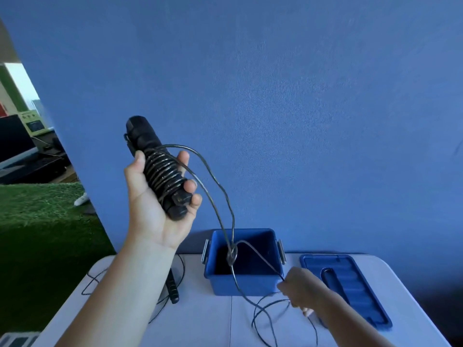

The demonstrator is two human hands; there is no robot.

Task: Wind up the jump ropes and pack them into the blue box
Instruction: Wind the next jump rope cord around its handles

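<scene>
While the wind is only part done, our main risk is the loop (232,255) in the rope (218,186), hanging over the box (245,284). If we pull slack through our right hand (303,289) now, it likely cinches into a knot and stalls the winding.

Second risk: the coils (162,171) on the handles (142,136) are pinned only by fingertips and thumb. If we ease the grip while turning, they could spring off; that cord looks stiff and wiry.

Third: the slack on the tabletop (213,321), at 5 o'clock of the box, lies in crossing rings that may snag as we draw it in. It could also drag on the box rim and shift the box.

Left hand (152,204) is raised at 10 o'clock from the box, palm toward us. Its fingers (184,159) are curled round both handles and the coils, thumb on the 9 o'clock side, a firm wrap.

Right hand is low at 4 o'clock of the box, just beside its front corner. Its fingers (283,286) are closed in a pinch on the rope; we cannot tell how many take part.

Box sits open on the tabletop at 6 o'clock in view. Its inside is dark, so contents are unclear. Lid (355,284) lies flat at 3 o'clock of it. Other rope (172,289) lies unwound at 9 o'clock, partly behind our left forearm.
</scene>
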